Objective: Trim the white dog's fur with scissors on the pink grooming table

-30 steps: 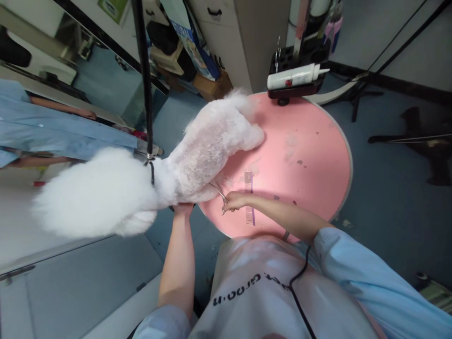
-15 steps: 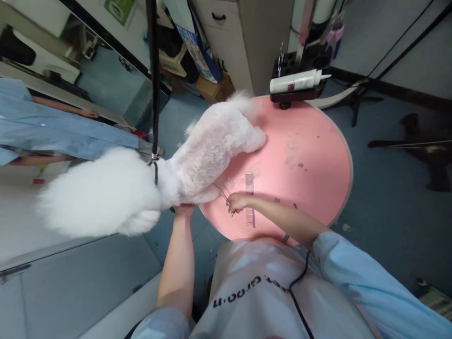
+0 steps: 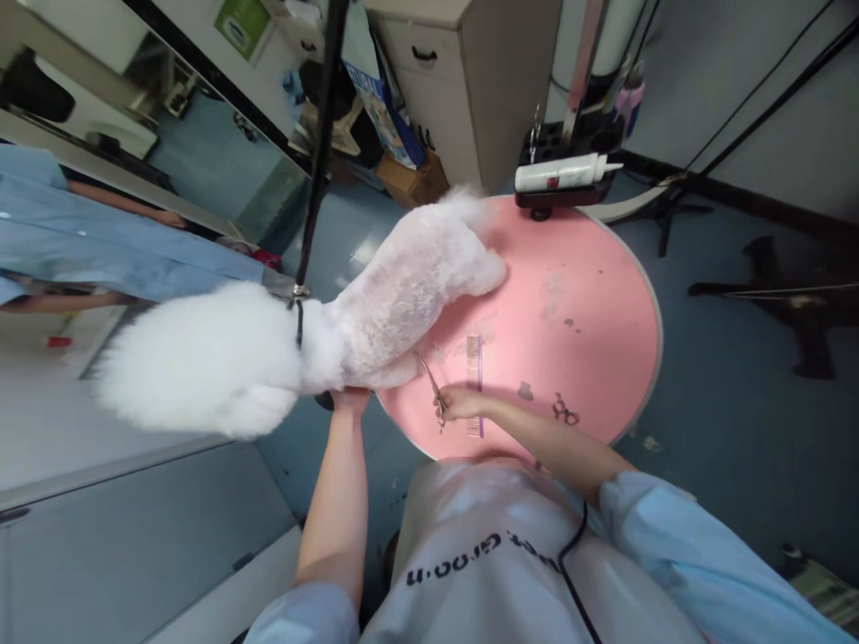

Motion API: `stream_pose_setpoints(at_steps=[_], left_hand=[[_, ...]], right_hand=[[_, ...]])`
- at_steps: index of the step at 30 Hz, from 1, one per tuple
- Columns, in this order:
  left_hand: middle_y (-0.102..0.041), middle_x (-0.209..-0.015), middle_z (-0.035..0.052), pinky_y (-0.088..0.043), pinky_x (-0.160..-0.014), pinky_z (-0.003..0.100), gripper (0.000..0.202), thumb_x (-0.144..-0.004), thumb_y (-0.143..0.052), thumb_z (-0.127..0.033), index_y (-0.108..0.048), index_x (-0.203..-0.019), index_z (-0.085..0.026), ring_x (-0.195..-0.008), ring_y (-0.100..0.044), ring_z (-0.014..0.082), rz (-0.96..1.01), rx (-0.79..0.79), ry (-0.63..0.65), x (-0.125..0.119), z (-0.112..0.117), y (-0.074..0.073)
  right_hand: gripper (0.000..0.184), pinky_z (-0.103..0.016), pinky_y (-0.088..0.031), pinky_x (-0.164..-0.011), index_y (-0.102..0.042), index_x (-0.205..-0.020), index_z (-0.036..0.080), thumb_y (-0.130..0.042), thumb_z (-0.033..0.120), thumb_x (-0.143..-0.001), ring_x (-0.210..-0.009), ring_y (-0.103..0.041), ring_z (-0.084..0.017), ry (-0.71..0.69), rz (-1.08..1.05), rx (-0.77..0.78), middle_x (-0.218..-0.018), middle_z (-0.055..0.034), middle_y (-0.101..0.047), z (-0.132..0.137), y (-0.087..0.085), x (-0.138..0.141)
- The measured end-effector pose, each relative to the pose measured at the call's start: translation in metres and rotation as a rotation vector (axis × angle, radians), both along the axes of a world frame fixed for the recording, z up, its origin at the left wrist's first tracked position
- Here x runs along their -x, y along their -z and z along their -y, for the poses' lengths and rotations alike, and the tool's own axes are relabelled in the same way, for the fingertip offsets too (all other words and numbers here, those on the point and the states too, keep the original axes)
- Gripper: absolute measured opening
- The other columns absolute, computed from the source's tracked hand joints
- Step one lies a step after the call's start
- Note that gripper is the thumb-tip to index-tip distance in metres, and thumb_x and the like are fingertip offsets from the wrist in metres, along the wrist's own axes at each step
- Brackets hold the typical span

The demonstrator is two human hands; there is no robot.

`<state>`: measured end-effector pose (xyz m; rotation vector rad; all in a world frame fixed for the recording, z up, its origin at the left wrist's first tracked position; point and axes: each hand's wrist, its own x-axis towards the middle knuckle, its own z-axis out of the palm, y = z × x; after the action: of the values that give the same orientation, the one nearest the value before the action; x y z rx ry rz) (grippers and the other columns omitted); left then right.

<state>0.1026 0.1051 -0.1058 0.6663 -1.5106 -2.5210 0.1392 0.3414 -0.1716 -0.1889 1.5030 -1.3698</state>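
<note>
A white fluffy dog (image 3: 395,295) stands on the round pink table (image 3: 591,313), its body clipped short and its head a big round puff. My left hand (image 3: 350,400) is up against the dog's chest and front leg; its fingers are hidden under the fur. In my right hand (image 3: 460,402) is a pair of scissors (image 3: 433,385), fingers at the handles, blades pointing at the dog's front leg. Beneath my right wrist lies a metal comb (image 3: 474,358) with a purple spine. A second pair of scissors (image 3: 565,410) rests on the table beside my right forearm.
A black grooming strap (image 3: 318,161) runs down to a loop round the dog's neck. At the table's far edge a black holder (image 3: 570,192) carries a white squeeze bottle (image 3: 560,173). Fur clippings (image 3: 525,391) lie on the tabletop. A mirror (image 3: 221,161) and cabinet (image 3: 443,80) stand beyond.
The view has shifted slightly, and the second pair of scissors shows more clearly beside my forearm. My right hand has dropped a little, with the scissors' blades turned more upright. My left hand keeps its place.
</note>
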Motion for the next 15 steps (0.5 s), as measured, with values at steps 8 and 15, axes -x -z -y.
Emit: stream_pose_setpoints(at_steps=[8, 15], left_hand=[[-0.056, -0.125, 0.0087, -0.048, -0.095, 0.034, 0.048, -0.085, -0.035, -0.051, -0.059, -0.112, -0.020, -0.120, -0.052, 0.0206, 0.120, -0.092, -0.088, 0.013, -0.001, 0.000], [-0.055, -0.128, 0.0066, -0.048, -0.095, 0.025, 0.041, -0.090, -0.031, -0.038, -0.057, -0.117, -0.022, -0.114, -0.055, 0.0145, 0.159, -0.028, -0.073, 0.023, 0.013, 0.004]], right_hand=[[0.022, -0.039, -0.044, -0.076, -0.065, -0.088, 0.008, -0.063, 0.028, -0.081, -0.085, -0.066, -0.031, -0.173, -0.611, -0.928, -0.084, -0.0211, -0.068, -0.034, -0.016, -0.035], [0.030, -0.034, -0.043, -0.071, -0.053, -0.110, 0.008, -0.055, 0.028, -0.087, -0.092, -0.062, -0.028, -0.040, -0.783, -1.101, -0.100, -0.0218, -0.063, -0.035, -0.004, -0.062]])
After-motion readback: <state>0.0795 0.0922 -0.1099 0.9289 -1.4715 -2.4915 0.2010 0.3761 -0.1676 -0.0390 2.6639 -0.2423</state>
